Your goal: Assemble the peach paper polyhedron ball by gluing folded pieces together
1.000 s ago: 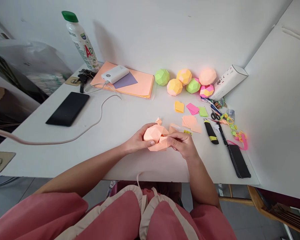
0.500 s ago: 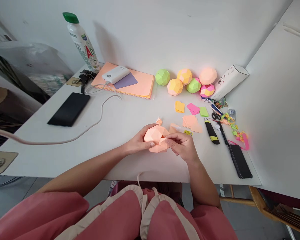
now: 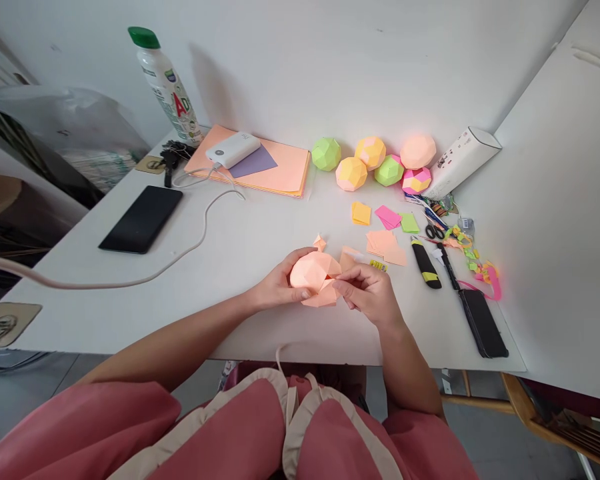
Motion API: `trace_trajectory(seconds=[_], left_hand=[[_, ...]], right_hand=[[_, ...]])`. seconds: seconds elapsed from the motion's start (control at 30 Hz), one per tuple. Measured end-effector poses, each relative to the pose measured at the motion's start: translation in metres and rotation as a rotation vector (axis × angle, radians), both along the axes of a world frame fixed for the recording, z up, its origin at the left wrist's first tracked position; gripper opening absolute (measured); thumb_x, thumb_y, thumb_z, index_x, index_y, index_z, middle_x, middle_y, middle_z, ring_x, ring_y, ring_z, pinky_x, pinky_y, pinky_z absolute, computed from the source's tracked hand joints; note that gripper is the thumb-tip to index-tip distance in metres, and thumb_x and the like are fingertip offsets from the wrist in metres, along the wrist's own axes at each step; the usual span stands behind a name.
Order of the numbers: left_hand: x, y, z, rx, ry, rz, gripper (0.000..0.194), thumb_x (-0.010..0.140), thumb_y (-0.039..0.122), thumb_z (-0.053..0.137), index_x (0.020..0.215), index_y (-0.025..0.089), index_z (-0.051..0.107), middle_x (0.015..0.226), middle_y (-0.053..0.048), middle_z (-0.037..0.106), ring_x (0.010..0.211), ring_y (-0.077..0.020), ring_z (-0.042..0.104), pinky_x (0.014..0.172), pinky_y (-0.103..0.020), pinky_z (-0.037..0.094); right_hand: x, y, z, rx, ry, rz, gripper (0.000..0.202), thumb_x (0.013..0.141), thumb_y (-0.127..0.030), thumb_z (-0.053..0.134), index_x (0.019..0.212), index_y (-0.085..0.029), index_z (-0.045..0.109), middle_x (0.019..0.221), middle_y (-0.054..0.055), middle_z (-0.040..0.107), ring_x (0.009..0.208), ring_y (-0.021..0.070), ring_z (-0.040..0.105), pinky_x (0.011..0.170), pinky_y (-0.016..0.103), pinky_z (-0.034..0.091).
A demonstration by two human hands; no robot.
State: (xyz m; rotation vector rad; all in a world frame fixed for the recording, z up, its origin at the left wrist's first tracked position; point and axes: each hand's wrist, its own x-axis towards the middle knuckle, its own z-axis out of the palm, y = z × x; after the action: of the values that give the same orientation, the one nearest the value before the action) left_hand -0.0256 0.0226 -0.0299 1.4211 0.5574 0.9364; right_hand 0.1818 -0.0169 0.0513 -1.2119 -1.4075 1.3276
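Over the surface (image 3: pixel 265 227), a peach faceted ball (image 3: pixel 311 269) is gripped by the fingers of the left hand (image 3: pixel 281 282); its flap (image 3: pixel 327 287) is pinched by the right hand (image 3: pixel 374 296). It appears mostly assembled, not yet closed; six balls (image 3: pixel 351 173) behind seem finished.

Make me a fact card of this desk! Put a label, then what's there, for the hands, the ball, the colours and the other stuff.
Left hand: holds the peach paper ball from its left side
Right hand: fingers pinch the ball's right edge
Ball state: a gap shows near the right fingers
By the wall: six paper balls
Small paper pieces: orange pieces, pink pieces, green pieces, peach pieces
Tools on the right: scissors, yellow-and-black cutter
Far left corner: bottle with green cap
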Motion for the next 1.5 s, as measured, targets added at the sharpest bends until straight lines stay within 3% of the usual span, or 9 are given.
trace_trajectory(seconds=[0.27, 0.53, 0.93, 1.23, 1.4, 1.5], left_hand=[[-0.0007, 0.0010, -0.0010, 0.026, 0.042, 0.059, 0.086, 0.069, 0.060, 0.075, 0.138, 0.022, 0.039, 0.129, -0.014, 0.052, 0.114, -0.0319, 0.055, 0.091, -0.044, 0.050], [0.0002, -0.0002, 0.0043, 0.083, 0.000, 0.086, 0.083, 0.072, 0.058, 0.074, 0.138, 0.022, 0.038, 0.125, -0.014, 0.056, 0.112, -0.0312, 0.057, 0.088, -0.042, 0.051], [-0.0012, 0.0008, 0.0023, 0.225, 0.031, 0.121, 0.082, 0.070, 0.057, 0.075, 0.137, 0.024, 0.041, 0.131, -0.014, 0.049, 0.116, -0.0330, 0.052, 0.095, -0.046, 0.046], [-0.0048, 0.0036, -0.0009, 0.265, 0.143, 0.086, 0.092, 0.068, 0.060, 0.075, 0.143, 0.024, 0.035, 0.129, -0.015, 0.050, 0.116, -0.0336, 0.052, 0.097, -0.049, 0.044], [-0.0043, 0.0031, 0.0017, 0.310, 0.182, 0.043, 0.088, 0.068, 0.064, 0.074, 0.138, 0.023, 0.041, 0.125, -0.014, 0.053, 0.116, -0.0340, 0.052, 0.099, -0.050, 0.043], [-0.0033, 0.0037, 0.0028, 0.353, 0.231, 0.083, 0.089, 0.065, 0.068, 0.073, 0.135, 0.022, 0.043, 0.129, -0.016, 0.049, 0.120, -0.0362, 0.048, 0.101, -0.053, 0.041]], right_hand=[[-0.0028, -0.0028, 0.0036, -0.074, 0.033, -0.026, 0.024, 0.076, -0.036, 0.076, 0.072, -0.017, 0.062, 0.042, -0.007, 0.054, 0.034, 0.0067, 0.047, 0.034, 0.019, 0.039], [0.0036, -0.0024, 0.0047, -0.175, 0.169, 0.033, 0.024, 0.074, -0.034, 0.079, 0.082, -0.017, 0.064, 0.057, -0.001, 0.070, 0.051, 0.0135, 0.067, 0.048, 0.025, 0.057], [0.0026, -0.0001, 0.0039, -0.204, 0.117, 0.025, 0.022, 0.073, -0.033, 0.080, 0.071, -0.016, 0.066, 0.043, -0.003, 0.064, 0.034, 0.0105, 0.056, 0.036, 0.022, 0.049], [-0.0004, -0.0022, 0.0042, -0.159, 0.063, -0.002, 0.025, 0.073, -0.036, 0.079, 0.069, -0.017, 0.064, 0.042, -0.004, 0.062, 0.035, 0.0102, 0.056, 0.037, 0.022, 0.049], [-0.0009, -0.0039, 0.0010, -0.164, 0.041, 0.016, 0.025, 0.074, -0.036, 0.079, 0.070, -0.017, 0.063, 0.042, -0.005, 0.061, 0.036, 0.0093, 0.055, 0.037, 0.020, 0.047], [-0.0024, -0.0057, -0.0007, -0.157, -0.009, -0.024, 0.026, 0.073, -0.037, 0.079, 0.071, -0.017, 0.063, 0.045, -0.004, 0.060, 0.039, 0.0097, 0.056, 0.037, 0.020, 0.047]])
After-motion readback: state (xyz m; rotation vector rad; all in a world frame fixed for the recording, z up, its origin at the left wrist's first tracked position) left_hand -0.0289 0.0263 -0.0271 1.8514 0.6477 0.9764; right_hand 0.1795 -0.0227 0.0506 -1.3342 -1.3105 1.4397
